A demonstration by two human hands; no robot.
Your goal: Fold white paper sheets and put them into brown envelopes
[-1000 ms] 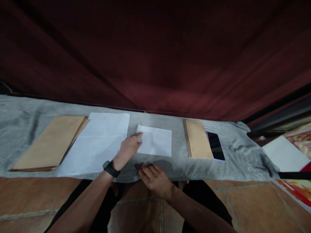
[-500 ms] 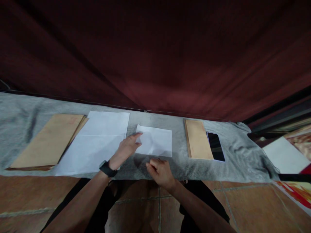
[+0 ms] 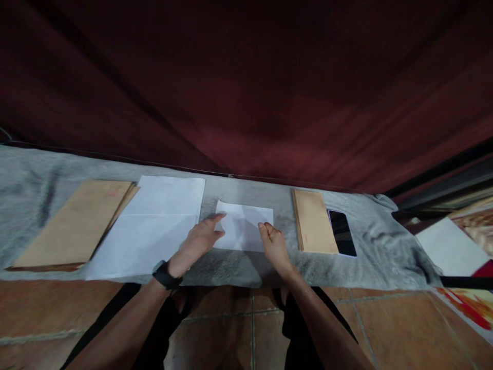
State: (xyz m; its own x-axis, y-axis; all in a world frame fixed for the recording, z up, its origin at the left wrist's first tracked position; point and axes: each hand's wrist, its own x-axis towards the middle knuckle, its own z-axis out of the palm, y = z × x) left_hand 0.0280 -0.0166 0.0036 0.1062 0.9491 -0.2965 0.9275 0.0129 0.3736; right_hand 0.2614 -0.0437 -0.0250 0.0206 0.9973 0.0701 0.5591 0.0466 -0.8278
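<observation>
A small rectangular white paper sheet [image 3: 243, 227] lies between the hands. The left hand [image 3: 198, 239] lies open at one edge; the right hand [image 3: 276, 246] curls over the other (whether pinching, I cannot tell). Probably light, easily creased; best held by those edges.

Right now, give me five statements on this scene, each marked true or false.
The phone lies beside the smaller brown stack. True.
The watch is on the right wrist. False: the watch is on the left wrist.
The right hand is at the right end of the small white sheet. True.
The large paper lies right of the small white sheet. False: the large paper lies left.
The left hand is open. True.
</observation>
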